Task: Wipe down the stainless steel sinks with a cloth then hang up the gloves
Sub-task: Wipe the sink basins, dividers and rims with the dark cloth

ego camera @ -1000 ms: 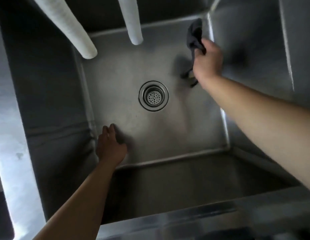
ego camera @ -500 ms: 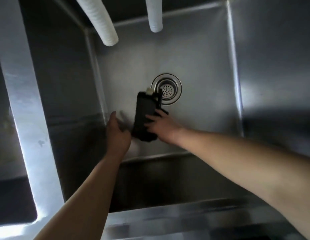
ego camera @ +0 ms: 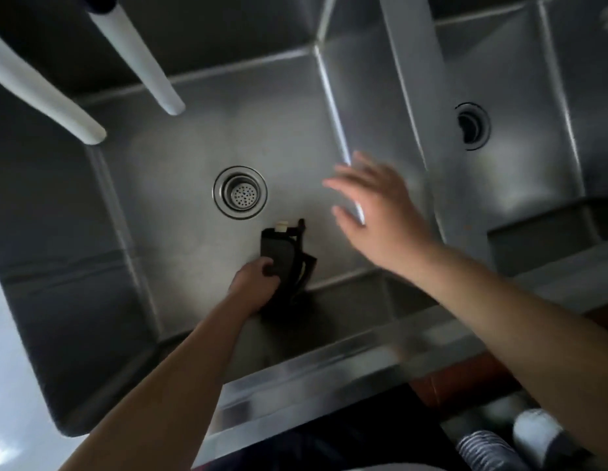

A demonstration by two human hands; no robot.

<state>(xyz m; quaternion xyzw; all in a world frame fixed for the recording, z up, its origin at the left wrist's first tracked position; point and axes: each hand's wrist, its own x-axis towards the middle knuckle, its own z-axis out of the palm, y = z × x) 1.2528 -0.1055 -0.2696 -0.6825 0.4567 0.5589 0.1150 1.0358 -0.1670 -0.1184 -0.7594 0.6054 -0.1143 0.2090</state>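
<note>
Cloth (ego camera: 283, 258), dark and folded long, lies on the sink (ego camera: 180, 158) floor near the front wall, its long axis running from that wall toward the drain (ego camera: 240, 192) just beyond it. The left hand (ego camera: 255, 283) grips its near end, fingers curled over the fabric. The right hand (ego camera: 377, 212) hovers empty to the cloth's right, fingers spread, toward the divider (ego camera: 414, 96) and the second sink (ego camera: 520, 130). The left is plainly the nearer hand, so the wiping looks like its job. Two white hoses (ego camera: 139, 56) hang over the back corner.
</note>
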